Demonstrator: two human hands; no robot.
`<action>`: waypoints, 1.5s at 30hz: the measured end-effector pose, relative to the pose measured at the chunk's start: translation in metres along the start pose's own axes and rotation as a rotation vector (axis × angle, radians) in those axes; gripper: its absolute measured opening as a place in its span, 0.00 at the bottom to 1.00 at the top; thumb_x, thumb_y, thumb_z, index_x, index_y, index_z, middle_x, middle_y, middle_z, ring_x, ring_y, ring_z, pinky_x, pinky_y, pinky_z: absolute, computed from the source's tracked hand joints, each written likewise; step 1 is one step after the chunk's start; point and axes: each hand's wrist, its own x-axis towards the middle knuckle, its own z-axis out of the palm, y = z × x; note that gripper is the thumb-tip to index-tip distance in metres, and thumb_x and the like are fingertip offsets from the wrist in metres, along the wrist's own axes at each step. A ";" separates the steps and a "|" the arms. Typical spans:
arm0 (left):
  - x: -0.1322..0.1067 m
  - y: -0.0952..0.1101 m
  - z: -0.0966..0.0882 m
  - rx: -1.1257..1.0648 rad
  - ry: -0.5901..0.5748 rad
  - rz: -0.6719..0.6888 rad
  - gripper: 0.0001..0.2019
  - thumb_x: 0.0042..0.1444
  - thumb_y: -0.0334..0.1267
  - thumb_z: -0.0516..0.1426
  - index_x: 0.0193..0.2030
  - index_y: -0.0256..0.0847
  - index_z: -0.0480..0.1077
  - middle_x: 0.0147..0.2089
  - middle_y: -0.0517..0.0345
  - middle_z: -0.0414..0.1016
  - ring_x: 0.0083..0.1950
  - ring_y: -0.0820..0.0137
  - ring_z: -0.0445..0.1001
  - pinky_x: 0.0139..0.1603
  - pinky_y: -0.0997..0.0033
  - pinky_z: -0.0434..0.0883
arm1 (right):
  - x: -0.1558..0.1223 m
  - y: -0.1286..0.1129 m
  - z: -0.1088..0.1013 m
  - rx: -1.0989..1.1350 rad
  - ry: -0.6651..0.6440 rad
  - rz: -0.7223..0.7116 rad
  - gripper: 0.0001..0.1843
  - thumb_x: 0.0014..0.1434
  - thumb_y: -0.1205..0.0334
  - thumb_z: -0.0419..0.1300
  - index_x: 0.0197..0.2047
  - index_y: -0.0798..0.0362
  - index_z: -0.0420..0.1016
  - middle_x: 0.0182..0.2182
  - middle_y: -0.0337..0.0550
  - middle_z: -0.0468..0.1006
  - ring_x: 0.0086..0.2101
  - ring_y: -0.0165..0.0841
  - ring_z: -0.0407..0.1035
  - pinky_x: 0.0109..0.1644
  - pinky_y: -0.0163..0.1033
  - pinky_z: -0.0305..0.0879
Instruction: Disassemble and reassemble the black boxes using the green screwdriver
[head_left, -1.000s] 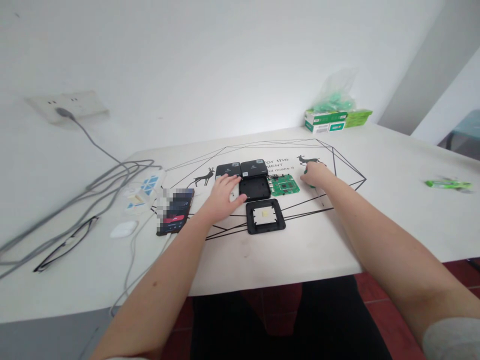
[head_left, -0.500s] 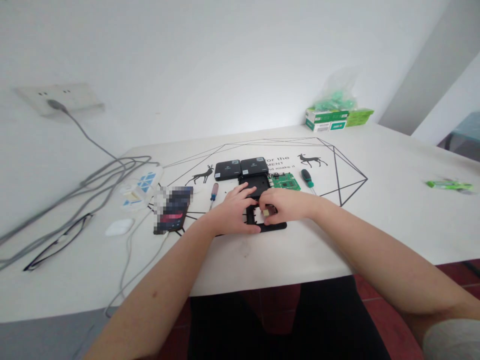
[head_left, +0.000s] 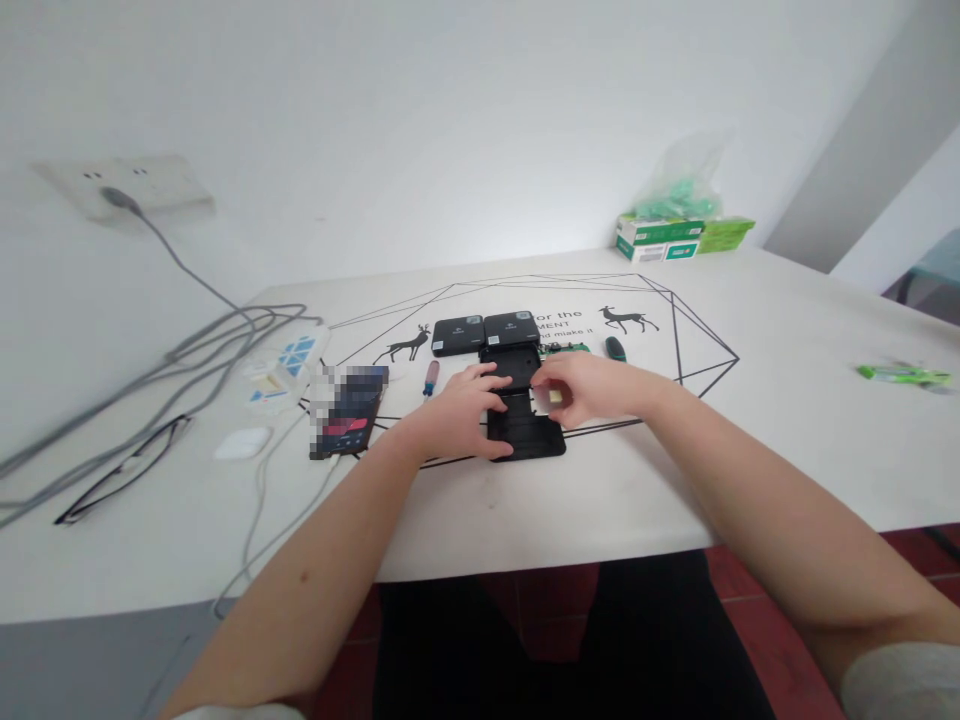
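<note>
Head view: the left hand [head_left: 459,412] lies on the left edge of a flat black panel [head_left: 531,437], which rests on the white counter [head_left: 675,480] just in front of the person. Its fingers [head_left: 487,380] are bent and reach toward the open black case [head_left: 516,362] just behind the panel; whether they clasp the panel or only press on it I cannot tell. The right hand [head_left: 596,388] hovers just above the panel's far right corner, fingers drawn together and pinching a small pale piece [head_left: 556,397].

Behind the open case two shut black boxes [head_left: 456,335] [head_left: 511,327] sit side by side. A green circuit board [head_left: 566,348] shows partly behind the right hand, with a green-handled screwdriver [head_left: 615,349] just beside it. A red-handled screwdriver [head_left: 430,377] lies left of the left hand. Further left are a phone [head_left: 349,412], a white oval case [head_left: 241,442], a pair of glasses [head_left: 120,478] and a power strip [head_left: 289,362] with grey cables [head_left: 217,340] running up to a wall socket [head_left: 124,185]. At the far edge stand green boxes [head_left: 675,238] under a plastic bag [head_left: 675,180]. A green packet [head_left: 904,374] lies well apart to the right.
</note>
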 end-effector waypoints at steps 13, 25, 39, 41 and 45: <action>-0.004 -0.007 -0.004 -0.087 -0.075 -0.052 0.25 0.45 0.52 0.74 0.46 0.44 0.78 0.74 0.42 0.68 0.77 0.45 0.60 0.75 0.44 0.62 | -0.006 0.017 -0.002 -0.036 -0.306 0.172 0.17 0.42 0.64 0.69 0.35 0.49 0.68 0.34 0.39 0.74 0.33 0.34 0.65 0.34 0.39 0.59; -0.004 -0.006 -0.004 -0.178 -0.096 -0.082 0.24 0.45 0.53 0.74 0.45 0.44 0.77 0.73 0.45 0.68 0.72 0.48 0.69 0.70 0.52 0.69 | -0.009 0.014 -0.004 0.000 -0.341 0.193 0.19 0.42 0.65 0.68 0.37 0.48 0.66 0.34 0.38 0.74 0.33 0.35 0.67 0.34 0.39 0.59; -0.003 -0.009 -0.004 -0.239 -0.095 -0.073 0.25 0.42 0.56 0.76 0.43 0.46 0.79 0.70 0.48 0.70 0.70 0.49 0.69 0.69 0.51 0.70 | -0.012 0.017 -0.004 -0.010 -0.366 0.210 0.17 0.43 0.62 0.70 0.37 0.48 0.71 0.35 0.38 0.77 0.34 0.36 0.69 0.34 0.39 0.61; -0.002 -0.010 -0.004 -0.242 -0.106 -0.075 0.26 0.41 0.56 0.77 0.43 0.47 0.79 0.70 0.48 0.70 0.71 0.49 0.69 0.69 0.52 0.70 | -0.012 0.016 -0.006 -0.011 -0.364 0.213 0.18 0.43 0.60 0.72 0.39 0.48 0.74 0.37 0.39 0.78 0.35 0.37 0.71 0.36 0.39 0.63; -0.001 -0.011 -0.003 -0.232 -0.116 -0.072 0.27 0.40 0.56 0.78 0.42 0.46 0.80 0.71 0.48 0.70 0.71 0.49 0.68 0.70 0.52 0.69 | -0.011 0.017 -0.012 0.018 -0.372 0.222 0.21 0.43 0.57 0.75 0.42 0.50 0.79 0.41 0.41 0.81 0.38 0.38 0.74 0.40 0.39 0.66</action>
